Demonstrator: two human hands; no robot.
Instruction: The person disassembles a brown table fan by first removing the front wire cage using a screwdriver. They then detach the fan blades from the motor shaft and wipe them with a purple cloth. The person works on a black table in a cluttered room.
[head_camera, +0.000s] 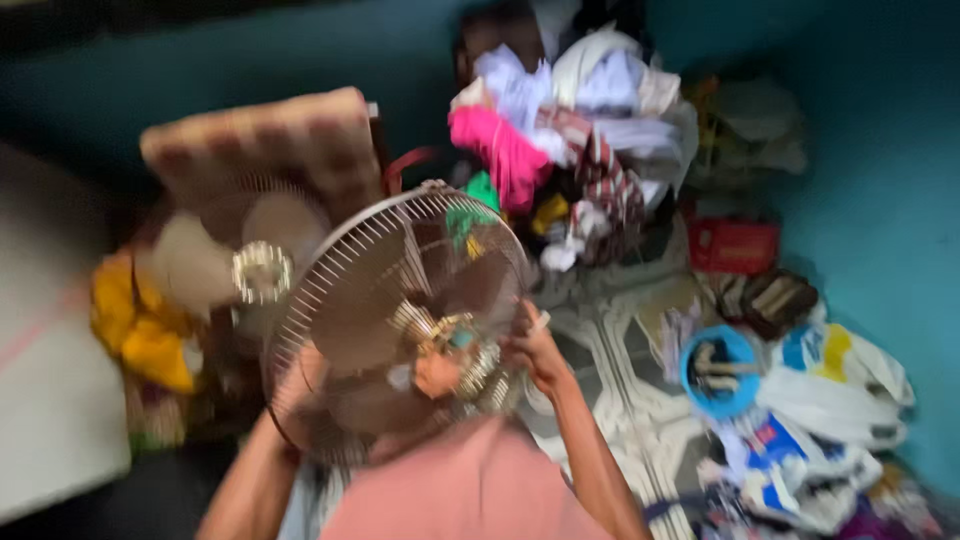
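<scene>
The picture is blurred by motion. I hold a round wire fan grille upright in front of me. My left hand grips its lower left rim and shows through the wires. My right hand grips the right rim. A shiny round badge sits at the grille's centre. Behind it on the left stands the fan with pale blades and a bare hub, its front uncovered.
A padded cushion leans behind the fan. A heap of clothes fills the back corner by teal walls. A red box, a blue round container and plastic bags crowd the right. Yellow cloth lies at left.
</scene>
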